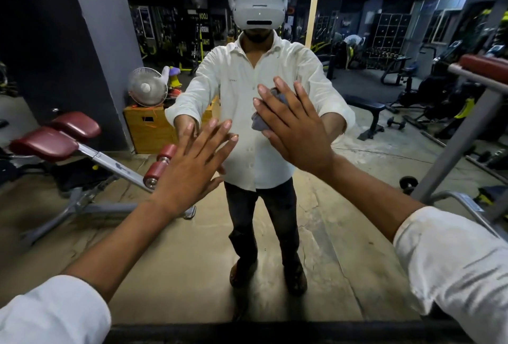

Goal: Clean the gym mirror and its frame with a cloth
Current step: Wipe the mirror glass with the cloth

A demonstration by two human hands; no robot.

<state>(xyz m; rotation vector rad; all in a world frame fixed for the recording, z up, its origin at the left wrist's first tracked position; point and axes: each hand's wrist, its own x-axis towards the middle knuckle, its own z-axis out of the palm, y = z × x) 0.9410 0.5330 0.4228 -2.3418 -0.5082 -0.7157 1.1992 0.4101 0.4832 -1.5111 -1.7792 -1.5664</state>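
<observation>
So, mid-glass wipe; the frame is probably not yet done.
My right hand (294,129) presses the grey cloth (259,121) to the mirror (192,247) with straight fingers; my left hand (189,170) rests open beside it; the frame (247,333) runs well below both.

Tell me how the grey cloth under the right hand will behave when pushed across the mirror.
The cloth looks soft and floppy: it bunches in folds under the right hand. It is probably light, and likely to crumple or shift rather than slide flat on the smooth mirror.
</observation>
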